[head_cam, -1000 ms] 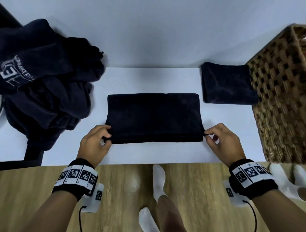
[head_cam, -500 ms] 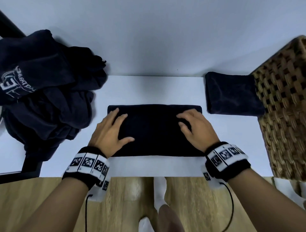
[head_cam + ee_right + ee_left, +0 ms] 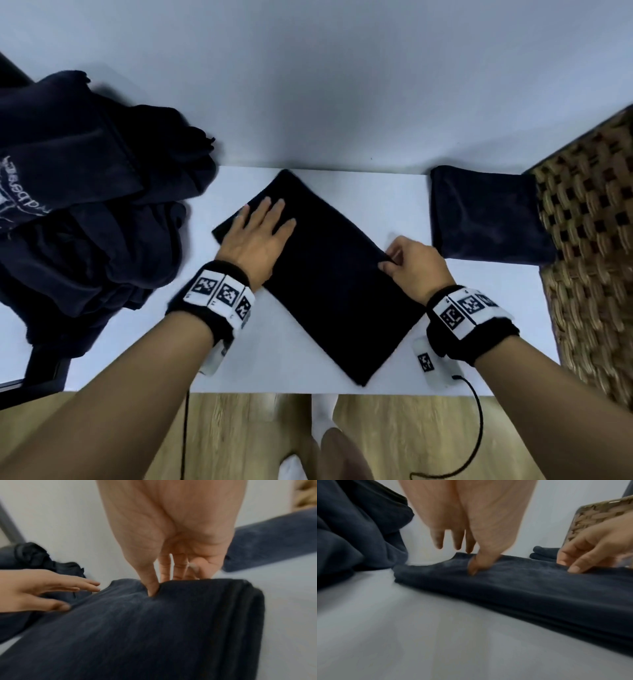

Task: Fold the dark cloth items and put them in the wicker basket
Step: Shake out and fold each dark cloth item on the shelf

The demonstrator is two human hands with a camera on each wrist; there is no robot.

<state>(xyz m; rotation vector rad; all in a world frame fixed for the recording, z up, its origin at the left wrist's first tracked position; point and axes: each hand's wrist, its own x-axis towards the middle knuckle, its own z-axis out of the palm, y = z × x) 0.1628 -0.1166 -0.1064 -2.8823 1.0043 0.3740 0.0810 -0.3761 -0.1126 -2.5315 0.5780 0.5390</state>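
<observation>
A folded dark cloth (image 3: 329, 281) lies diagonally on the white table (image 3: 294, 363), one corner toward the wall and one toward the front edge. My left hand (image 3: 270, 219) rests flat on its far-left end with straight fingers; in the left wrist view the thumb (image 3: 475, 568) presses into the cloth (image 3: 522, 588). My right hand (image 3: 388, 262) pinches the cloth's right edge. The right wrist view has its thumb (image 3: 151, 588) on top of the cloth (image 3: 154, 628) and its fingers curled behind the edge. The wicker basket (image 3: 589, 246) stands at the right.
A second folded dark cloth (image 3: 486, 219) lies against the basket's left side at the back right. A heap of unfolded dark garments (image 3: 85, 212) fills the table's left end. A wall runs along the table's far edge. Wooden floor and my feet show below the front edge.
The cloth has turned from lying straight across to diagonal. Both hands lay flat on it half a second ago; now the right hand has shifted to its right edge and pinches it.
</observation>
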